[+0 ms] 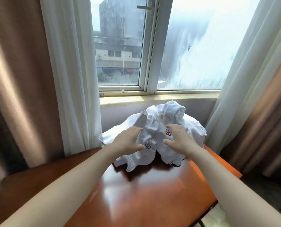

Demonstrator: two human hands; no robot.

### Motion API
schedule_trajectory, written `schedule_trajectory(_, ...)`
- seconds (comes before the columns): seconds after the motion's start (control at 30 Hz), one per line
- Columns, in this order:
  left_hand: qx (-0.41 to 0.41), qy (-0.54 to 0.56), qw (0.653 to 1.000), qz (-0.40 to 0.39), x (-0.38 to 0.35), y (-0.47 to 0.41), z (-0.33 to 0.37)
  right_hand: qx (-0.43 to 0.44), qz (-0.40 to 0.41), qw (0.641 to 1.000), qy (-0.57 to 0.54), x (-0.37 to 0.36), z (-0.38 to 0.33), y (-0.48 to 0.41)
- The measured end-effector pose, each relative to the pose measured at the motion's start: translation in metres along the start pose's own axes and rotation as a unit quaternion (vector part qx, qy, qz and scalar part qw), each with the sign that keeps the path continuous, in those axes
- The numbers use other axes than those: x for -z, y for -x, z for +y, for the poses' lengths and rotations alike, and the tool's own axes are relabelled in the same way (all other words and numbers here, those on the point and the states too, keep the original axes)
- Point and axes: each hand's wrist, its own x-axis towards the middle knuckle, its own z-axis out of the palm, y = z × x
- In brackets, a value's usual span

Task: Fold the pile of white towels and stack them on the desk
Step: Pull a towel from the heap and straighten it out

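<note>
While the towel pile (169, 112) crowds the tabletop (144, 194) at its far edge, left hand (128, 141) and right hand (179, 139) reach over it, each grip spread.

The towel pile (154, 128) hides the far end of the surface (153, 194); both forearms (63, 185) run off the lower edge; embroidered emblems (147, 145) too small to read.

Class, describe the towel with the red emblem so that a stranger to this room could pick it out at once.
Below the window stands an orange-brown desk with a pile of white towels at its far end. The towel lies at the pile's front right, by the right hand. Its emblem is red; the left towel bears a blue one.
</note>
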Motion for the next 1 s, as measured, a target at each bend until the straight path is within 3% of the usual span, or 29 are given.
schedule_trajectory(0.27,0.03,0.024,0.999,0.004,-0.022,-0.087,-0.001,0.025,-0.015,1.0,-0.011,-0.001,0.046,-0.089)
schedule_trajectory(0.4,0.061,0.026,0.997,0.047,-0.033,-0.136,-0.005,0.07,-0.029,0.996,-0.041,-0.005,0.069,-0.148)
schedule_trajectory(0.7,0.282,0.042,0.958,0.033,-0.08,-0.193,-0.023,0.152,-0.121,0.974,-0.119,-0.044,0.097,-0.26)
schedule_trajectory(1.0,0.412,0.117,0.904,0.008,-0.123,-0.194,-0.036,0.204,-0.212,0.938,-0.184,-0.109,0.091,-0.3)
